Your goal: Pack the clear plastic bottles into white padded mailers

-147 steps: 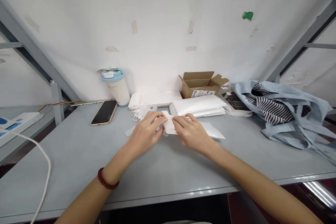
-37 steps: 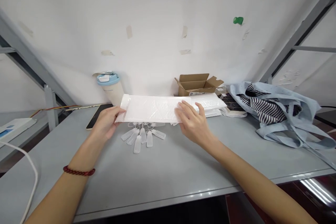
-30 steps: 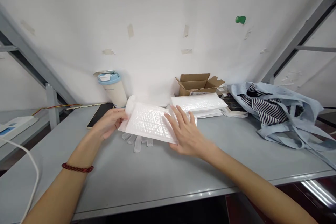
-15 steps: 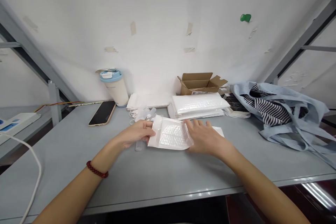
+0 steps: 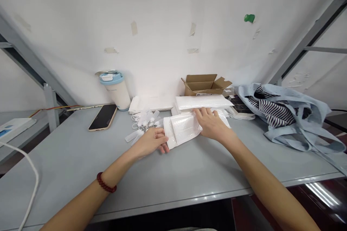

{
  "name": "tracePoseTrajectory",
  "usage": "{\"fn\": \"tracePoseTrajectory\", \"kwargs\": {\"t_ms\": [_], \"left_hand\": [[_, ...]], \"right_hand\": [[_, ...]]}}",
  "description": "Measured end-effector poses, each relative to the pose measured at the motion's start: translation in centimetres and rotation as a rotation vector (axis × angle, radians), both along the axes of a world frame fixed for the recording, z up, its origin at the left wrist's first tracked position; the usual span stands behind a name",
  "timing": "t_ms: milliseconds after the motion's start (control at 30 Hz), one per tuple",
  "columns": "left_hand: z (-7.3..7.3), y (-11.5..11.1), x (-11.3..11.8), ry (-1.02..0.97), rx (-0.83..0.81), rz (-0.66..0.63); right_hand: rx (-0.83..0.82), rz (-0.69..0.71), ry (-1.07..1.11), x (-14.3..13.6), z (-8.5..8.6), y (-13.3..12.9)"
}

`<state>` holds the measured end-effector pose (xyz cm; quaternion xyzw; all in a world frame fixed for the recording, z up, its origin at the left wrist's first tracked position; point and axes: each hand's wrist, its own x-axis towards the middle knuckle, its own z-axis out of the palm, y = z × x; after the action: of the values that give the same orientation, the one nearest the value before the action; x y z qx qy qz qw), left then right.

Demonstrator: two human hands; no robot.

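Note:
A white bubble mailer (image 5: 185, 128) is held just above the grey table (image 5: 162, 184), tilted up toward the right. My left hand (image 5: 153, 140) pinches its left end between thumb and fingers. My right hand (image 5: 211, 124) grips its right end, near the other mailers. Behind it lies a stack of white bubble mailers (image 5: 202, 102). Left of the held mailer is a pile of small clear plastic pieces with white loops (image 5: 145, 118). A flat white stack (image 5: 151, 103) rests against the wall.
A phone (image 5: 103, 117) and a cup with a blue lid (image 5: 117, 90) stand at the back left. An open cardboard box (image 5: 204, 86) is behind the mailers. A light blue cloth bag (image 5: 284, 108) lies at the right. A white cable (image 5: 34, 177) runs along the left.
The held mailer has moved right and slightly up, and its right end has risen. Both my hands moved with it. More of the clear plastic pieces shows at the left.

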<state>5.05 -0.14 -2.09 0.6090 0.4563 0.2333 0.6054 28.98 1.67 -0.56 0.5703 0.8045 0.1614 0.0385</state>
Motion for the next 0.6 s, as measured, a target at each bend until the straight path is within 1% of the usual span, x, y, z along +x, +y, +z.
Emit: {"fn": "tracePoseTrajectory", "kwargs": {"t_ms": [133, 233, 333, 400, 500, 600], "left_hand": [[-0.6, -0.1, 0.5, -0.016, 0.033, 0.05], [-0.4, -0.2, 0.6, -0.034, 0.039, 0.078], [0.1, -0.3, 0.5, -0.044, 0.024, 0.099], [0.4, -0.4, 0.3, -0.055, 0.006, 0.098], [0.5, -0.6, 0.2, -0.069, -0.006, 0.07], [0.5, -0.6, 0.2, -0.051, -0.001, 0.086]], "right_hand": [[-0.009, 0.014, 0.008, 0.4, 0.0, 0.3], [-0.074, 0.068, 0.044, 0.0, 0.1, -0.2], [-0.147, 0.196, 0.125, -1.1, 0.2, -1.2], [-0.16, 0.299, 0.182, -2.1, 0.2, -1.9], [-0.153, 0.424, 0.276, -3.3, 0.1, -2.5], [-0.106, 0.479, 0.347, -3.9, -0.2, -2.5]]}}
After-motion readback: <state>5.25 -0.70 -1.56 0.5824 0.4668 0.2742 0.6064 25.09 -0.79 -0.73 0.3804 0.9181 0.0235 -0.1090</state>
